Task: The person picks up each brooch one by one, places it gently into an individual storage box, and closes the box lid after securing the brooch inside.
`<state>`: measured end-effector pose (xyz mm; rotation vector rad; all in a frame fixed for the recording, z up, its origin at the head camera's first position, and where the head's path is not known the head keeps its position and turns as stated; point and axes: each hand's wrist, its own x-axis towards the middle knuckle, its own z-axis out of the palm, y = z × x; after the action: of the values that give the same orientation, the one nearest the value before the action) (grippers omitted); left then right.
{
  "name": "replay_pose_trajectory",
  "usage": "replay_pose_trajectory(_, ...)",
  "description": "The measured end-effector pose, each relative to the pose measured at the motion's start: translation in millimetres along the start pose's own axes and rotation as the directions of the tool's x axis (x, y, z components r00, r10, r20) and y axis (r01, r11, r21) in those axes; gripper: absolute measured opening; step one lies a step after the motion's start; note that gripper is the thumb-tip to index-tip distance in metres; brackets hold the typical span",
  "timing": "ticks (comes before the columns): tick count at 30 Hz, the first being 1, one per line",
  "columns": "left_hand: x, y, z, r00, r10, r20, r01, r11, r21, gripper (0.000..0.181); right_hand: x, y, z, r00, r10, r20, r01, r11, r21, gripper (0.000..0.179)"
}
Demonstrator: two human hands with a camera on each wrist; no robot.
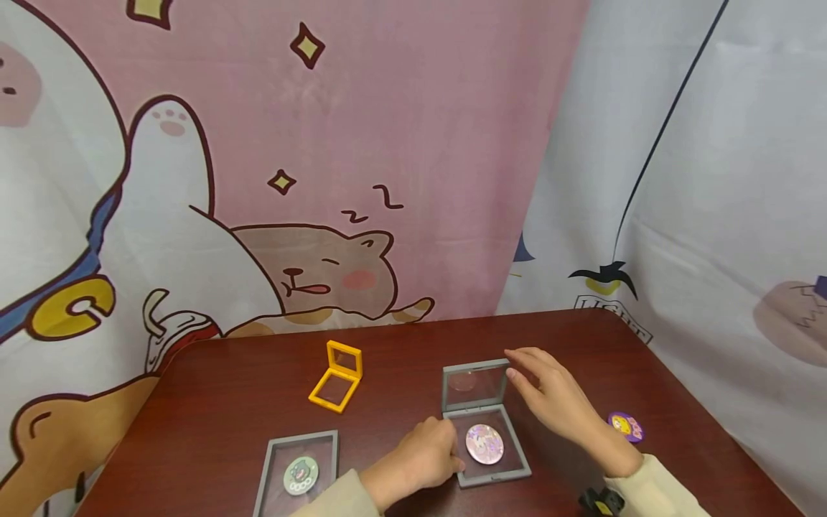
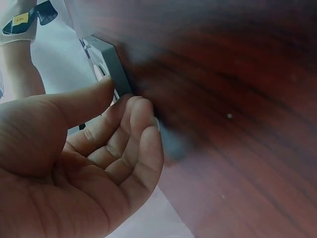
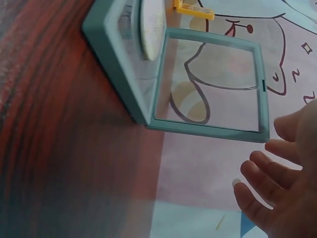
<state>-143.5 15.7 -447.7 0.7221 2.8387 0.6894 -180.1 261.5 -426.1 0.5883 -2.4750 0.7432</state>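
A grey-framed clear display case (image 1: 515,439) lies unfolded on the table, its lid (image 1: 474,388) standing up at the back. Inside the base is a round pink badge (image 1: 484,444). My left hand (image 1: 426,454) pinches the left side of the base, and in the left wrist view the thumb (image 2: 89,100) lies against its edge over curled fingers. At the lid's upper right corner is my right hand (image 1: 557,393), its fingertips right at the frame. The right wrist view shows those fingers (image 3: 270,171) loosely spread beside the lid's corner.
A second grey case (image 1: 328,459) with a green badge (image 1: 301,475) lies at the front left. Behind it a small yellow case (image 1: 336,388) stands unfolded. A purple-and-yellow badge (image 1: 625,426) is beside my right forearm. A printed curtain (image 1: 420,143) hangs behind the table (image 1: 213,388).
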Motion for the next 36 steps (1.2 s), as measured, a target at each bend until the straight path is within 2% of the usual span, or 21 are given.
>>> replay_pose_trajectory(4, 0.2, -1.3, 0.5, 1.0, 0.0, 0.003, 0.0, 1.0, -0.018, 0.035, -1.9, 1.9, 3.3, 1.0, -0.002, 0.012, 0.002, 1.0, -0.002, 0.032)
replay_pose_trajectory(15, 1.5, -2.7, -1.0, 0.999, -0.01, 0.037, 0.012, 0.999, -0.042, 0.034, -9.0, 0.4, -0.2, 0.997, -0.066, -0.039, 0.065, 0.997, -0.028, 0.033)
replay_pose_trajectory(22, 0.3, -2.4, -0.2, 1.0, 0.004, 0.018, -0.003, 0.999, -0.04, 0.037, -18.8, -3.6, -5.0, 0.991, -0.111, -0.079, 0.108, 0.994, -0.031, 0.034)
replay_pose_trajectory(29, -1.5, -2.3, 0.3, 1.0, 0.014, -0.004, -0.014, 0.999, -0.034, 0.042, -30.0, -10.6, -9.3, 0.99, -0.11, -0.083, 0.108, 0.994, -0.034, 0.032)
replay_pose_trajectory(36, -2.5, -2.6, 1.1, 1.0, 0.007, 0.0, -0.007, 0.997, -0.076, 0.045, -40.2, -15.7, -12.6, 0.994, -0.088, -0.058, 0.086, 0.996, -0.033, 0.03)
